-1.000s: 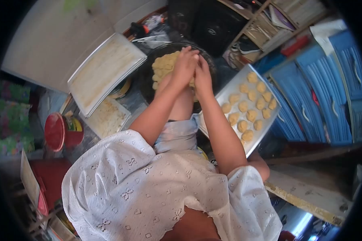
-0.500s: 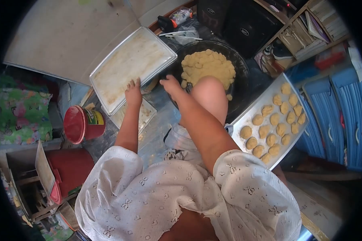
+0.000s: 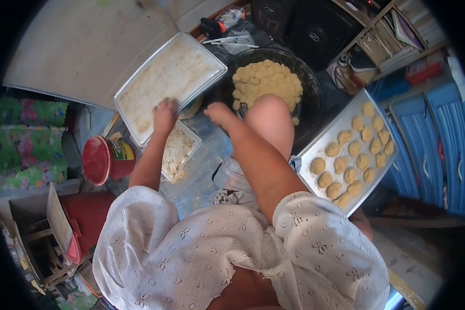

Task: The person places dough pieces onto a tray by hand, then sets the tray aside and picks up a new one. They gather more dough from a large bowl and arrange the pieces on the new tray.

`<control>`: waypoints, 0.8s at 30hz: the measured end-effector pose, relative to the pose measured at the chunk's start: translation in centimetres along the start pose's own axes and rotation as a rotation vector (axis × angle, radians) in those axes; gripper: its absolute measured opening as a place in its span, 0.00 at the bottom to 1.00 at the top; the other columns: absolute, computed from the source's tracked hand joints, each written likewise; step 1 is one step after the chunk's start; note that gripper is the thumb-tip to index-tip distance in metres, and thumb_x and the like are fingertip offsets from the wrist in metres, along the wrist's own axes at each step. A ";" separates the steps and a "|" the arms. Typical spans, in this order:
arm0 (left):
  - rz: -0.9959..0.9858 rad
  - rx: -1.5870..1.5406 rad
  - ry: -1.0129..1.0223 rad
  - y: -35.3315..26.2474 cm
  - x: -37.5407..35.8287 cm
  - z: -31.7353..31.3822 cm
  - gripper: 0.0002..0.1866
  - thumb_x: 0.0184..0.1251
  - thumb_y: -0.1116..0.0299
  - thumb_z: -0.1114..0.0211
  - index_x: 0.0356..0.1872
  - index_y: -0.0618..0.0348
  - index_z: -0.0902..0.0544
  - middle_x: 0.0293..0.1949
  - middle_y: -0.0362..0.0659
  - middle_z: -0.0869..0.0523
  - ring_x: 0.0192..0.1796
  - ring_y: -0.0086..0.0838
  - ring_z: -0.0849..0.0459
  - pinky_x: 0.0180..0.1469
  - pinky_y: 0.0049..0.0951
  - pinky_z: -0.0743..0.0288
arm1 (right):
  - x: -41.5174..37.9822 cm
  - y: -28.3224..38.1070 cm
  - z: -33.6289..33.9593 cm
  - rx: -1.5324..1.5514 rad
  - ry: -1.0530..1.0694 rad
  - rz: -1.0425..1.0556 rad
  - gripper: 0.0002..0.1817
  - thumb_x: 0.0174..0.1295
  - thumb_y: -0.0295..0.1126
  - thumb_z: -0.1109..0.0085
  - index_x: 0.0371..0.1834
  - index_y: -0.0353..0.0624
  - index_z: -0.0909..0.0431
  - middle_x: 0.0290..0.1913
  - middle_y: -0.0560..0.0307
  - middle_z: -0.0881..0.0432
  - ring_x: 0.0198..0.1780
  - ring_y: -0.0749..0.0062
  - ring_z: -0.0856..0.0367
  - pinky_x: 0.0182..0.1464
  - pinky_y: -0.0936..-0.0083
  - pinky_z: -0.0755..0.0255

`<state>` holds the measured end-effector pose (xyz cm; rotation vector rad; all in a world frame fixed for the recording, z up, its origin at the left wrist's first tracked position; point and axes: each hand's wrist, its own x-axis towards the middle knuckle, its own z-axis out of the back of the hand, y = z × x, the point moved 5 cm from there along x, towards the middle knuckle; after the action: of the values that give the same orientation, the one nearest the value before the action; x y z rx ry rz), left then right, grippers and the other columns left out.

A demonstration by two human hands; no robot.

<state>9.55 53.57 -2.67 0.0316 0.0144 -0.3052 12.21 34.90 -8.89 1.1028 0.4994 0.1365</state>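
My left hand (image 3: 165,116) lies on the near edge of a large, stained metal tray (image 3: 165,72), its fingers bent over the surface. Under that tray's near side shows a smaller tray (image 3: 181,147) with crumbs on it. My right hand (image 3: 219,113) is closed near the tray's right corner, beside the black basin; anything inside its fingers is hidden. Yellowish dough (image 3: 268,85) in lumps fills part of the black basin (image 3: 311,98), behind my raised knee. At right, a metal tray (image 3: 311,185) carries several rounded dough pieces (image 3: 354,149).
A red bucket (image 3: 97,160) stands left of the trays, with a larger red container (image 3: 90,219) nearer me. Black speakers (image 3: 315,36) stand behind the basin. Blue drawers (image 3: 423,150) and a wooden shelf (image 3: 382,46) are at the right. A plastic bag (image 3: 238,41) lies behind the basin.
My left hand has shifted slightly left and nearer me on the large tray, uncovering more of the crumb-covered tray. My right hand has curled more and moved little.
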 end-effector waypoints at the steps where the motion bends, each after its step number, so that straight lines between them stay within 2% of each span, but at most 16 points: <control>1: 0.295 0.006 -0.134 1.7 -1.1 0.8 0.26 0.59 0.60 0.41 0.61 0.50 0.29 0.52 0.52 0.24 0.57 0.42 0.25 0.56 0.46 0.32 | -0.1 0.0 0.3 -0.004 0.003 0.000 0.18 0.53 0.41 0.46 0.29 0.33 0.19 0.29 0.37 0.20 0.29 0.50 0.19 0.35 0.60 0.26; 2: 0.591 0.013 -0.265 3.4 -2.8 1.6 0.30 0.57 0.53 0.38 0.61 0.52 0.30 0.58 0.54 0.27 0.63 0.43 0.30 0.61 0.48 0.37 | -0.2 -0.2 0.4 0.022 0.034 -0.021 0.18 0.54 0.41 0.46 0.28 0.34 0.19 0.28 0.39 0.20 0.28 0.51 0.20 0.33 0.61 0.27; 4: 1.097 -0.174 -0.298 8.7 -7.0 -2.1 0.41 0.52 0.41 0.35 0.63 0.57 0.31 0.66 0.58 0.37 0.66 0.46 0.35 0.62 0.50 0.38 | -1.3 0.7 1.1 0.051 0.072 -0.044 0.17 0.54 0.41 0.45 0.28 0.35 0.20 0.27 0.41 0.20 0.26 0.53 0.21 0.32 0.62 0.28; 6: 1.170 -0.203 -0.268 8.3 -10.4 -4.0 0.41 0.53 0.40 0.36 0.63 0.59 0.32 0.66 0.60 0.38 0.67 0.48 0.37 0.62 0.50 0.38 | -2.2 1.0 1.4 0.227 0.136 -0.256 0.21 0.56 0.38 0.39 0.49 0.36 0.24 0.36 0.52 0.21 0.31 0.69 0.24 0.29 0.72 0.29; 7: 1.238 -0.234 -0.241 8.4 -11.9 -4.6 0.42 0.54 0.40 0.37 0.63 0.61 0.33 0.66 0.62 0.38 0.68 0.49 0.38 0.62 0.51 0.38 | -2.2 1.3 1.3 0.222 0.150 -0.251 0.21 0.56 0.38 0.39 0.49 0.36 0.24 0.36 0.52 0.21 0.31 0.69 0.24 0.29 0.72 0.29; 9: 1.237 -0.270 -0.227 8.2 -12.4 -4.9 0.43 0.52 0.40 0.35 0.63 0.61 0.33 0.67 0.63 0.40 0.69 0.52 0.41 0.62 0.51 0.38 | -2.1 1.7 0.3 0.263 0.225 -0.254 0.26 0.56 0.40 0.39 0.56 0.35 0.27 0.40 0.53 0.21 0.35 0.69 0.23 0.31 0.73 0.28; 11: 1.184 -0.296 -0.061 6.9 -12.1 -3.1 0.43 0.51 0.43 0.33 0.64 0.61 0.34 0.65 0.64 0.37 0.67 0.52 0.37 0.62 0.47 0.37 | -2.6 2.3 -0.8 0.214 0.271 -0.254 0.30 0.57 0.41 0.39 0.60 0.35 0.31 0.42 0.53 0.21 0.36 0.69 0.23 0.33 0.74 0.27; 13: 1.272 -0.322 -0.098 4.2 -11.9 0.5 0.42 0.49 0.48 0.31 0.63 0.63 0.33 0.62 0.64 0.34 0.65 0.51 0.34 0.62 0.45 0.36 | -2.6 3.1 -1.4 0.295 0.169 -0.231 0.18 0.57 0.40 0.41 0.42 0.35 0.24 0.31 0.53 0.22 0.28 0.70 0.24 0.27 0.71 0.31; 14: 1.331 -0.352 -0.136 3.8 -12.0 1.4 0.41 0.48 0.53 0.28 0.62 0.65 0.32 0.60 0.64 0.31 0.62 0.50 0.30 0.62 0.43 0.35 | -2.9 3.5 -1.7 0.361 0.156 -0.245 0.26 0.58 0.40 0.41 0.55 0.32 0.29 0.39 0.51 0.21 0.33 0.69 0.23 0.30 0.72 0.29; 15: 1.339 -0.347 -0.136 5.5 -12.6 -1.6 0.41 0.48 0.53 0.28 0.62 0.65 0.32 0.60 0.64 0.31 0.62 0.50 0.30 0.62 0.43 0.35 | -3.0 3.9 -2.0 0.362 0.164 -0.245 0.26 0.58 0.40 0.41 0.55 0.32 0.29 0.39 0.51 0.21 0.33 0.69 0.23 0.30 0.72 0.29; 16: 1.258 -0.541 -0.378 8.2 -13.3 -6.6 0.41 0.45 0.58 0.26 0.61 0.67 0.32 0.56 0.63 0.27 0.58 0.49 0.26 0.59 0.41 0.33 | -3.1 4.2 -2.2 0.374 0.174 -0.256 0.29 0.58 0.40 0.41 0.59 0.32 0.33 0.41 0.49 0.21 0.34 0.69 0.22 0.31 0.72 0.28; 18: 1.137 -1.010 -0.740 9.5 -13.8 -9.0 0.39 0.40 0.71 0.24 0.58 0.73 0.31 0.46 0.58 0.19 0.45 0.45 0.19 0.50 0.35 0.26 | -3.2 4.5 -2.5 0.386 0.195 -0.273 0.33 0.59 0.39 0.41 0.64 0.32 0.37 0.44 0.48 0.21 0.35 0.68 0.22 0.33 0.73 0.27; 19: 1.147 -1.005 -0.737 9.3 -13.9 -8.2 0.39 0.40 0.71 0.24 0.58 0.73 0.31 0.46 0.58 0.19 0.45 0.45 0.19 0.50 0.35 0.26 | -3.0 4.6 -2.6 0.391 0.210 -0.267 0.34 0.59 0.39 0.41 0.64 0.31 0.38 0.46 0.48 0.22 0.36 0.68 0.22 0.33 0.73 0.27; 21: 1.218 -0.841 -0.527 8.8 -13.9 -6.1 0.33 0.43 0.73 0.25 0.53 0.74 0.29 0.38 0.54 0.17 0.36 0.39 0.17 0.39 0.33 0.23 | -3.0 4.5 -2.7 0.393 0.235 -0.266 0.35 0.59 0.39 0.40 0.65 0.31 0.39 0.47 0.47 0.22 0.36 0.68 0.22 0.33 0.73 0.27; 22: 1.243 -0.965 -0.577 7.4 -13.6 -3.7 0.25 0.45 0.76 0.28 0.46 0.72 0.26 0.33 0.49 0.18 0.28 0.32 0.18 0.30 0.30 0.25 | -3.0 4.5 -2.7 0.403 0.207 -0.277 0.35 0.59 0.40 0.41 0.66 0.31 0.40 0.49 0.47 0.23 0.37 0.68 0.22 0.33 0.73 0.27; 24: 1.241 -1.065 -0.546 9.5 -14.2 -5.9 0.23 0.45 0.77 0.28 0.44 0.70 0.25 0.31 0.47 0.18 0.25 0.29 0.20 0.27 0.28 0.27 | -2.6 4.3 -2.8 0.426 0.184 -0.300 0.33 0.59 0.40 0.41 0.64 0.33 0.38 0.49 0.48 0.24 0.39 0.69 0.23 0.33 0.75 0.27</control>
<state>-1.22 67.06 -8.01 -1.0676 -0.3743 0.9680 9.25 38.28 -5.26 1.4218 0.8799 -0.1402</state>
